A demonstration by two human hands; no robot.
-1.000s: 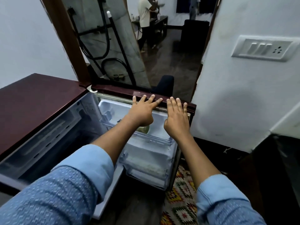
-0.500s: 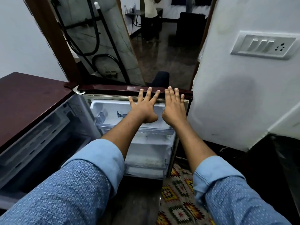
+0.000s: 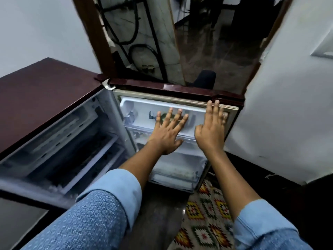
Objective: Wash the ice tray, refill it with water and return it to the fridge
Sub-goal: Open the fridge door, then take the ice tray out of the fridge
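no ice tray shows yet; it is probably inside the open fridge (image 3: 68, 141) at your left, whose frosty compartment is too blurred to read. both hands are flat, fingers spread, holding nothing: your left hand (image 3: 167, 134) hovers before the top shelf (image 3: 142, 107) of the fridge door (image 3: 176, 88), your right hand (image 3: 210, 130) reaches its upper edge, likely steadying it. half a second ago both reached that edge; the left has since dropped.

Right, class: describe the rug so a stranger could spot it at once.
Start at the open fridge door with its white shelves. On the dark floor beneath its lower edge lies the rug. Only it carries bright yellow, red and green diamonds.
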